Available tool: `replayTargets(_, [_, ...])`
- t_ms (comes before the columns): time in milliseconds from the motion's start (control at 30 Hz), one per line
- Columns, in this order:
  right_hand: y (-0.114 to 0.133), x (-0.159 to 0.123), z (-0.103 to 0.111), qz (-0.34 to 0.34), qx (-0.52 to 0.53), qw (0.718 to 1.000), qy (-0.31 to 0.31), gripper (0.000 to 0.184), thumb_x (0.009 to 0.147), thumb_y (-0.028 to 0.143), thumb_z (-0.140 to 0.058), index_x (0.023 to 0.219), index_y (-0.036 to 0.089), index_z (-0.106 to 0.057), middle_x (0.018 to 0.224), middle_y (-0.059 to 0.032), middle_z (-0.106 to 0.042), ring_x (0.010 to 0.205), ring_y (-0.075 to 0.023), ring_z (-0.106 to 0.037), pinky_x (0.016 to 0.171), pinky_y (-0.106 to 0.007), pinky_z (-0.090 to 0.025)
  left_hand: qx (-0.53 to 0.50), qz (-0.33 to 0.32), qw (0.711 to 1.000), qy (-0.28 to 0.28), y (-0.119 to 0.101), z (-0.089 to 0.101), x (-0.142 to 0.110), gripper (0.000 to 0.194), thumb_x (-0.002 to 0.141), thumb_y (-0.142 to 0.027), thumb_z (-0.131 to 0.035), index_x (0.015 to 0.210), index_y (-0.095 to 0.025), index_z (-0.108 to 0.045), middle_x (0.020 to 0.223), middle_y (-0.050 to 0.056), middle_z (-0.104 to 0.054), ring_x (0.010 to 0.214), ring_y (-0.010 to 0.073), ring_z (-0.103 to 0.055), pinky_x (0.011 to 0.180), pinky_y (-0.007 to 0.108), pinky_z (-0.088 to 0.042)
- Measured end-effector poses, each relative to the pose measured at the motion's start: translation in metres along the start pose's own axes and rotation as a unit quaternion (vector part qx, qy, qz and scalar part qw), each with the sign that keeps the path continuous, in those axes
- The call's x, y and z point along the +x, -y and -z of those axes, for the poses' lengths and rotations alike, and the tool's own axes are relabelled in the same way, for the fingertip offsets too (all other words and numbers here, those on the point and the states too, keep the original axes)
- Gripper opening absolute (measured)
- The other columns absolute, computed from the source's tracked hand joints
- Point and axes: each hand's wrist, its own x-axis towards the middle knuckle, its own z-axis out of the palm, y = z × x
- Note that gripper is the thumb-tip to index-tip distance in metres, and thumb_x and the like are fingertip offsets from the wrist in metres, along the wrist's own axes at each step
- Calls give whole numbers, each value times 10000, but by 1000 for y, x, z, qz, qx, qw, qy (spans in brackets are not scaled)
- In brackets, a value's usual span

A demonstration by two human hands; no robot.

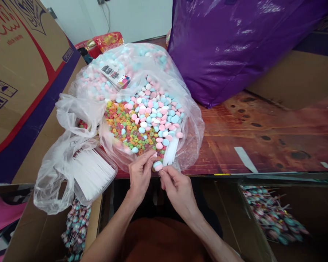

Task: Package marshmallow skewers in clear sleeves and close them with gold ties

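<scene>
My left hand [140, 175] is closed in a pinch, with a small pink candy [154, 155] at its fingertips. Just right of it, my right hand [178, 187] has its fingers pressed together at a short stack of blue, white and pink candies [157, 166]; any stick in the stack is hidden. Both hands meet at the near edge of an open clear plastic bag [192, 145]. In front of them lie loose round pastel candies [153, 112] and many small coloured gummy rings [121, 122]. White sticks [171, 151] lie beside the right fingers.
To the left, a plastic tub [113, 171] holds many white sticks. A large carton [30, 72] stands behind it, and a purple bag [235, 47] at back right. Printed cards [115, 76] rest on the candy bag. Cartons below hold candy skewers [273, 214].
</scene>
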Motion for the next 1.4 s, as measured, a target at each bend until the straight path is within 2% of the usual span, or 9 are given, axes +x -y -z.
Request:
replayTargets(233, [-4,11,0,-22,38,999,-24,328,955,365,-509,667,208,-528,542,34,-521,472,-108,-480,479,-225,-370,14,41,998,40,-4,-5,-15,330,960,-390,-563,1175,-231,-755,1127,51,-775,1016,231,-711,931,341,-532])
replayTargets(400, [-9,13,13,-66,88,994,-15,348,938,428,-561,681,193,-582,532,41,-537,386,-87,-438,426,-222,-362,-30,46,995,83,-10,-3,-3,299,940,-366,-598,1154,-241,-766,1185,58,-756,1119,242,-681,1014,366,-497])
replayTargets(567, [-15,10,32,-47,55,994,-85,286,909,428,-590,859,171,-703,634,4,-616,465,-111,-465,451,-229,-392,39,-39,998,29,-14,-1,26,198,897,-259,-646,1020,-259,-800,1014,55,-767,968,227,-690,926,343,-508])
replayTargets(733, [-24,3,34,-21,21,994,-103,254,901,382,-594,852,171,-727,712,-19,-649,629,-152,-563,590,-247,-456,112,-83,990,25,-7,-3,45,219,907,-184,-591,1011,-232,-778,986,71,-737,932,215,-665,867,319,-493])
replayTargets(833, [-28,-2,34,-29,21,995,-96,260,918,381,-576,852,175,-720,672,0,-606,606,-144,-537,585,-245,-442,213,-90,971,64,-7,-3,47,216,905,-166,-581,1005,-220,-764,949,72,-698,888,215,-642,828,321,-481])
replayTargets(933, [-29,-4,36,-34,7,996,-84,263,926,382,-568,845,177,-712,636,15,-563,574,-134,-506,556,-238,-416,342,-86,928,120,-12,-6,47,206,889,-163,-591,997,-221,-758,934,76,-645,855,225,-615,780,324,-466])
replayTargets(1033, [-28,-4,37,-18,-9,997,-77,260,926,371,-565,831,176,-708,643,11,-569,585,-135,-511,559,-235,-412,400,-82,903,134,-16,-10,49,197,885,-154,-575,949,-218,-751,937,81,-610,831,225,-604,742,316,-453])
replayTargets(1267, [-29,-5,38,-10,-13,996,-83,273,931,372,-551,823,172,-703,632,15,-556,569,-130,-497,542,-228,-402,252,-78,958,108,-12,6,53,102,894,-140,-558,854,-195,-634,875,38,-605,814,184,-592,760,294,-467])
replayTargets(1400, [-31,-6,38,-7,-12,997,-78,265,936,368,-556,825,174,-698,637,20,-548,574,-125,-491,544,-222,-398,242,-109,957,121,-7,18,45,137,885,-85,-545,876,-194,-627,903,39,-625,876,185,-605,812,302,-476])
